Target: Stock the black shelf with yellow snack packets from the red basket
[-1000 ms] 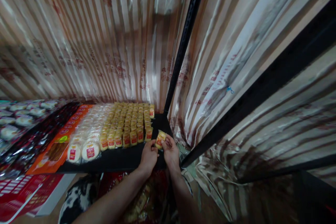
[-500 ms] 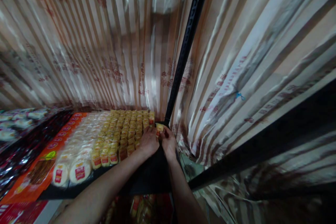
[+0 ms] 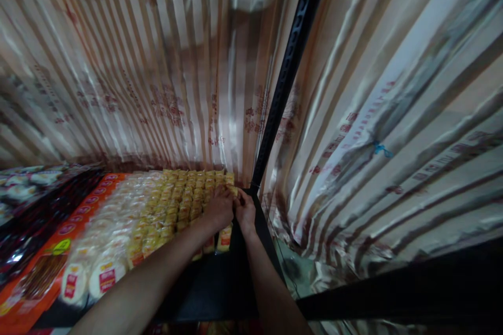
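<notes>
Both my hands reach to the back right corner of a black shelf (image 3: 220, 288). My left hand (image 3: 218, 208) rests on top of the rows of small yellow wrapped snack packs (image 3: 184, 196). My right hand (image 3: 245, 210) is right beside it, fingertips pinching one small yellow pack (image 3: 234, 191) at the right end of the rows, near the black upright post (image 3: 288, 70). The left hand's fingers also touch that pack. Most of the pack is hidden by the fingers.
Left of the yellow packs lie round white packs with red labels (image 3: 100, 277), then orange packets (image 3: 58, 241) and dark packets (image 3: 27, 220). A striped shiny curtain (image 3: 157, 78) hangs behind and to the right. A black shelf beam (image 3: 401, 293) crosses at lower right.
Both hands moved from the shelf's front edge to the back right corner, carrying the small yellow pack to the end of the rows. The camera came closer and tilted up.
</notes>
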A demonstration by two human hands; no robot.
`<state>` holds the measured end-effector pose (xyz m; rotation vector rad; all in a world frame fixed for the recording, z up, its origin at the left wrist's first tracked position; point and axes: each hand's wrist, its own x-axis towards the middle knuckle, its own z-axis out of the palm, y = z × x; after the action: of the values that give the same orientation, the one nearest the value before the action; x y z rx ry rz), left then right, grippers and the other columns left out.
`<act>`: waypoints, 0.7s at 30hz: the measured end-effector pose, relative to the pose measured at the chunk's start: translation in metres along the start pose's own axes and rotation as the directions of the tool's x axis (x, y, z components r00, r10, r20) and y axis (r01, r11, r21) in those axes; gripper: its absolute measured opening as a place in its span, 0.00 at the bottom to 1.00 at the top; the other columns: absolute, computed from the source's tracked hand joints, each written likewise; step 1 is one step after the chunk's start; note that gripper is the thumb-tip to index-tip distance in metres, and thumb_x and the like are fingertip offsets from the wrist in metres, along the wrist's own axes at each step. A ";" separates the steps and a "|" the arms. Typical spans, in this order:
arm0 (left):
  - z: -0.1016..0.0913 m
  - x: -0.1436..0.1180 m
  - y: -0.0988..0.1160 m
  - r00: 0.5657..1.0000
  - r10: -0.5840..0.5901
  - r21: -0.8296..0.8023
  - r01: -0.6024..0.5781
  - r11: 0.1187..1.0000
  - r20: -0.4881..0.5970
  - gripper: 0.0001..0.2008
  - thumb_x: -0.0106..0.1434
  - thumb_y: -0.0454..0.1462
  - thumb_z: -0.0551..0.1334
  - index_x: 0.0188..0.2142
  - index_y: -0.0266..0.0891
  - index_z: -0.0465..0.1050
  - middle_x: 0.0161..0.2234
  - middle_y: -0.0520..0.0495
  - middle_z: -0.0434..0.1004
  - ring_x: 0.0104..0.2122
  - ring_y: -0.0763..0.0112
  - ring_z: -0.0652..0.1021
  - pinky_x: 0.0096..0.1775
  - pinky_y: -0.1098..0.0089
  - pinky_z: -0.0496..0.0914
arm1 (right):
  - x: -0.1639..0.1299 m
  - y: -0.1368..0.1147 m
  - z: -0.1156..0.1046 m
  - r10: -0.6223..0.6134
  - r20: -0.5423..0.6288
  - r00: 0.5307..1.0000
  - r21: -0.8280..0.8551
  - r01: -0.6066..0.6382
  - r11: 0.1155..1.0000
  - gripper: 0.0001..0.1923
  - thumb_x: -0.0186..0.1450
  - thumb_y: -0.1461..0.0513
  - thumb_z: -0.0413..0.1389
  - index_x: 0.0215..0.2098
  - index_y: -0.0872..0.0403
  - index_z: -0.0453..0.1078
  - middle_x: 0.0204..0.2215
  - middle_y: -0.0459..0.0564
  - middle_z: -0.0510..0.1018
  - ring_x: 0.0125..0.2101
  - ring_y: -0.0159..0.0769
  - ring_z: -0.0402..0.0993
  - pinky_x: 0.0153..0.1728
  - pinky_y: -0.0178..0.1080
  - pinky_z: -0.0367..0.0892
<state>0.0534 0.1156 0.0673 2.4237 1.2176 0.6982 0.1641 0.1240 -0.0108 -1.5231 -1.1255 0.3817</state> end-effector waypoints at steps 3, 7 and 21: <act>-0.004 0.001 0.000 0.999 -0.048 -0.002 0.048 0.999 -0.002 0.16 0.53 0.26 0.53 0.38 0.37 0.72 0.44 0.39 0.73 0.53 0.58 0.65 0.58 0.58 0.48 | 0.003 0.001 0.007 -0.003 0.003 1.000 -0.011 0.004 1.000 0.21 0.55 0.60 0.50 0.45 0.57 0.71 0.33 0.52 0.72 0.33 0.36 0.68 0.40 0.38 0.65; -0.010 0.003 0.003 0.996 -0.078 0.031 0.077 0.997 0.045 0.14 0.55 0.28 0.53 0.38 0.37 0.73 0.44 0.38 0.73 0.54 0.55 0.62 0.57 0.58 0.50 | 0.007 0.004 0.011 0.003 0.012 1.000 -0.063 -0.002 0.998 0.21 0.55 0.59 0.51 0.45 0.57 0.72 0.33 0.52 0.73 0.32 0.36 0.68 0.39 0.38 0.65; -0.005 0.014 -0.004 0.993 -0.066 0.288 0.035 0.957 0.100 0.13 0.60 0.33 0.51 0.39 0.36 0.72 0.41 0.41 0.74 0.49 0.56 0.66 0.50 0.56 0.57 | 0.005 0.006 0.015 -0.097 0.011 0.995 -0.063 0.098 0.993 0.13 0.56 0.62 0.50 0.38 0.55 0.69 0.31 0.50 0.72 0.33 0.35 0.67 0.38 0.38 0.64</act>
<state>0.0548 0.1297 0.0727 2.6095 1.4147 0.3901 0.1576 0.1371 -0.0188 -1.5163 -1.2235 0.2881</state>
